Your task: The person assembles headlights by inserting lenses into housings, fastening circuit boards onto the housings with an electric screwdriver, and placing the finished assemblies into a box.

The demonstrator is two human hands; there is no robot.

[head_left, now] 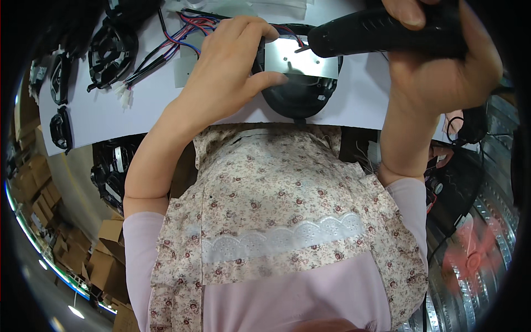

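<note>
White table (362, 83) fills the view toward 12 o'clock, with cardboard boxes (105, 276) at 8 o'clock and a pink fan (473, 257) at 4 o'clock. Near the table's front edge, just past 12 o'clock, sits a rounded black shell (301, 97) bearing a shiny metal plate (310, 67).

The left hand (232, 58) lies at the shell's 9 o'clock side, thumb and fingers spread apart, bracing it. The right hand (442, 77) wraps round a thick black power tool (368, 36), whose nose points in over the plate from 3 o'clock. Whether its tip touches the metal, I cannot tell.

For good work here, the tool's tip probably wants to be lined up squarely with its spot before pressing, with steady, even force. The left thumb is best kept clear of the tip, and the red and blue wires (178, 37) at 11 o'clock away from the plate's edge.
</note>
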